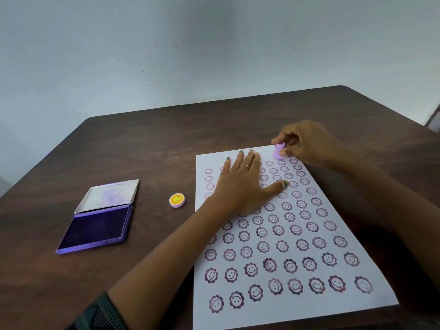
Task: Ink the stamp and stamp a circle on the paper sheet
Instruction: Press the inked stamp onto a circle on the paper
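Note:
A white paper sheet (333, 236) lies on the dark table, covered with several rows of purple smiley flower prints. My right hand (307, 141) pinches a small lilac stamp (278, 151), which touches the sheet near its far edge, tilted slightly. My left hand (242, 184) lies flat on the upper left part of the sheet, fingers spread. An ink pad (95, 231) with dark purple ink sits at the left with its lid (108, 195) swung back.
The stamp's round cap (177, 200), lilac with a yellow smiley on top, lies on the table (154, 144) between the ink pad and the sheet. A pale wall stands behind the table's far edge.

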Available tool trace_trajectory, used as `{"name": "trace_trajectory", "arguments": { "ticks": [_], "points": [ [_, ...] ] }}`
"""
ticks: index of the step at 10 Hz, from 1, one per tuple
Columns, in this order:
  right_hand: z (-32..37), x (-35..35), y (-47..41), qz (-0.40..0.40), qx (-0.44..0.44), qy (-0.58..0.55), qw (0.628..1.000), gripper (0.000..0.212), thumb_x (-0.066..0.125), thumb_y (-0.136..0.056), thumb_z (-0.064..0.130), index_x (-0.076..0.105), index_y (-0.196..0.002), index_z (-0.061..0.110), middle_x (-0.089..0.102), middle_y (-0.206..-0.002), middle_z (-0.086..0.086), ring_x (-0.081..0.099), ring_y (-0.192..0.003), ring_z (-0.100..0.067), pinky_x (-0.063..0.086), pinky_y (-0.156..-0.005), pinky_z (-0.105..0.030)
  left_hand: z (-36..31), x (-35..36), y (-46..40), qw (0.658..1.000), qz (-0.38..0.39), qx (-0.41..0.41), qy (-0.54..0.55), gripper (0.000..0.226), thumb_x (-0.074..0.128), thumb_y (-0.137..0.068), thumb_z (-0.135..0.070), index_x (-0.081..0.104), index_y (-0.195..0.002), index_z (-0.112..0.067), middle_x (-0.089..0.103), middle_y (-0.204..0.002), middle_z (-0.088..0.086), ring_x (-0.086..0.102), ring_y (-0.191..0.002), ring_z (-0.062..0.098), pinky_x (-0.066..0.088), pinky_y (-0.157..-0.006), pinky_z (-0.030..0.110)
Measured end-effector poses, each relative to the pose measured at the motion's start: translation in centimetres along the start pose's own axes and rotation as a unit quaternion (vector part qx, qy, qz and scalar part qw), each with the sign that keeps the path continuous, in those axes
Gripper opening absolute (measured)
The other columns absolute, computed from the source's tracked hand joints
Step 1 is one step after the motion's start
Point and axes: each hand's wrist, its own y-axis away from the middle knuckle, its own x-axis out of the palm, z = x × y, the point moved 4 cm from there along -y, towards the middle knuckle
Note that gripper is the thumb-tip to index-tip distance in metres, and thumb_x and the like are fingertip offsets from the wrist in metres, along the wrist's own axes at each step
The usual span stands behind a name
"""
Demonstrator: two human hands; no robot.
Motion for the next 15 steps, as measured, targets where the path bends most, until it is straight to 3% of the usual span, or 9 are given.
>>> {"name": "trace_trajectory", "arguments": {
  "ticks": [2, 6, 8, 10, 11, 12, 13, 14, 15],
  "points": [
    [-0.1, -0.2, -0.1, 0.004, 0.005, 0.008, 1.0, 0.023, 0.076, -0.069, 0.005, 0.069, -0.091, 0.006, 0.073, -0.099, -0.009, 0.055, -0.066, 0.006, 0.041, -0.055, 0.001, 0.0, 0.0, 0.0, 1.0, -0.003, 0.0, 0.002, 0.09, 0.028, -0.086, -0.07, 0.001, -0.151, -0.015, -0.002, -0.162, 0.003, -0.007, -0.148, 0.02, -0.008, -0.117, 0.042],
    [0.0, 0.0, 0.0, 0.0, -0.001, 0.01, 1.0, 0.021, 0.073, -0.072, 0.004, 0.068, -0.093, 0.005, 0.072, -0.101, -0.01, 0.057, -0.071, -0.002, 0.041, -0.063, -0.008, 0.1, 0.1, -0.1, 1.0, -0.009, 0.001, 0.002, 0.09, 0.028, -0.086, -0.07, 0.002, -0.151, -0.015, -0.001, -0.162, 0.003, -0.006, -0.148, 0.021, -0.009, -0.117, 0.041],
    [-0.5, 0.0, -0.1, -0.007, 0.004, 0.001, 1.0, 0.023, 0.074, -0.07, 0.004, 0.069, -0.093, 0.006, 0.072, -0.099, -0.008, 0.054, -0.067, 0.007, 0.04, -0.056, 0.004, 0.1, 0.1, -0.1, 1.0, -0.009, 0.001, 0.001, 0.09, 0.029, -0.086, -0.07, 0.002, -0.151, -0.015, -0.001, -0.162, 0.003, -0.006, -0.148, 0.021, -0.008, -0.117, 0.042],
    [-0.4, 0.1, -0.1, -0.008, -0.003, -0.001, 1.0, 0.023, 0.073, -0.072, 0.006, 0.068, -0.094, 0.007, 0.072, -0.101, -0.007, 0.055, -0.068, 0.007, 0.039, -0.058, -0.004, 0.1, 0.1, -0.1, 1.0, -0.009, -0.001, 0.001, 0.09, 0.029, -0.086, -0.07, 0.002, -0.151, -0.015, -0.001, -0.162, 0.003, -0.006, -0.148, 0.021, -0.008, -0.117, 0.041],
    [-0.5, 0.1, 0.1, -0.006, -0.004, -0.014, 1.0, 0.024, 0.073, -0.073, 0.007, 0.069, -0.096, 0.008, 0.072, -0.101, -0.007, 0.06, -0.074, -0.003, 0.041, -0.064, -0.007, 0.1, 0.1, -0.1, 1.0, -0.009, 0.0, 0.002, 0.089, 0.029, -0.086, -0.07, 0.002, -0.151, -0.015, 0.0, -0.162, 0.003, -0.006, -0.148, 0.021, -0.008, -0.117, 0.041],
    [-0.7, -0.5, 0.8, -0.039, 0.003, -0.085, 0.996, 0.026, 0.073, -0.072, 0.006, 0.069, -0.098, 0.009, 0.072, -0.098, -0.009, 0.066, -0.081, -0.013, 0.05, -0.075, -0.019, 0.1, 0.1, 0.0, 1.0, -0.008, 0.002, 0.004, 0.089, 0.029, -0.086, -0.07, 0.002, -0.151, -0.014, 0.0, -0.162, 0.003, -0.006, -0.148, 0.021, -0.007, -0.117, 0.042],
    [-1.8, -2.1, 1.3, -0.155, 0.041, -0.254, 0.954, 0.029, 0.073, -0.072, 0.002, 0.067, -0.099, 0.008, 0.071, -0.093, -0.007, 0.069, -0.078, -0.008, 0.054, -0.08, -0.02, 0.1, 0.0, 0.0, 1.0, -0.004, 0.004, 0.003, 0.089, 0.029, -0.086, -0.07, 0.001, -0.151, -0.015, -0.001, -0.162, 0.003, -0.006, -0.148, 0.02, -0.006, -0.118, 0.042],
    [-3.0, -2.3, 1.4, -0.187, 0.073, -0.332, 0.922, 0.034, 0.073, -0.071, 0.0, 0.065, -0.103, 0.004, 0.075, -0.075, 0.01, 0.068, -0.072, 0.001, 0.053, -0.073, -0.012, 0.1, -0.1, 0.1, 1.0, -0.003, 0.0, 0.007, 0.089, 0.03, -0.086, -0.07, 0.002, -0.151, -0.016, -0.002, -0.162, 0.002, -0.006, -0.148, 0.021, -0.007, -0.117, 0.042],
    [-3.9, -1.5, 1.5, -0.178, 0.104, -0.376, 0.903, 0.033, 0.071, -0.073, -0.001, 0.065, -0.104, 0.004, 0.075, -0.075, 0.007, 0.069, -0.072, -0.003, 0.054, -0.071, -0.013, 0.1, -0.1, 0.1, 1.0, -0.003, -0.003, 0.011, 0.089, 0.031, -0.086, -0.069, 0.002, -0.151, -0.016, -0.002, -0.162, 0.002, -0.006, -0.148, 0.021, -0.007, -0.117, 0.042]
  ]
}}
